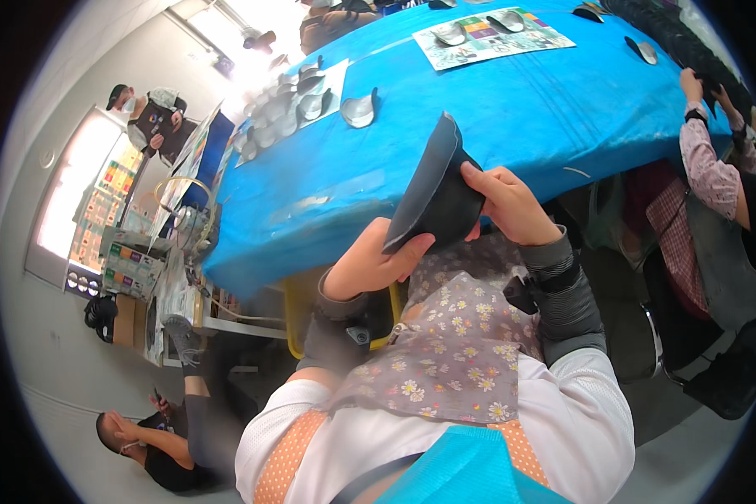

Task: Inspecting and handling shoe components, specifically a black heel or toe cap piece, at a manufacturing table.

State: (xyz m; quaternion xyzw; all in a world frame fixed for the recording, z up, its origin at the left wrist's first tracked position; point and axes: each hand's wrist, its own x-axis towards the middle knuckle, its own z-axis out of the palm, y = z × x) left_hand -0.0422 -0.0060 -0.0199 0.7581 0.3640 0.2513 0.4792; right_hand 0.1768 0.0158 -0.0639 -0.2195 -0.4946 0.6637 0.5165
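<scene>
A colourful printed sheet (492, 35) is lying flat on the blue table (512, 118) at the upper middle of the frame. At the left, green-and-white boxes (130, 267) are sitting stacked, and above them what may be a poster (113, 179) is glowing, washed out by light.

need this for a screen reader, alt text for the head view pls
Both hands, left hand and right hand, hold a dark curved moulded piece above a floral apron lap, beside a bright blue cloth-covered table strewn with grey curved pieces.
</scene>
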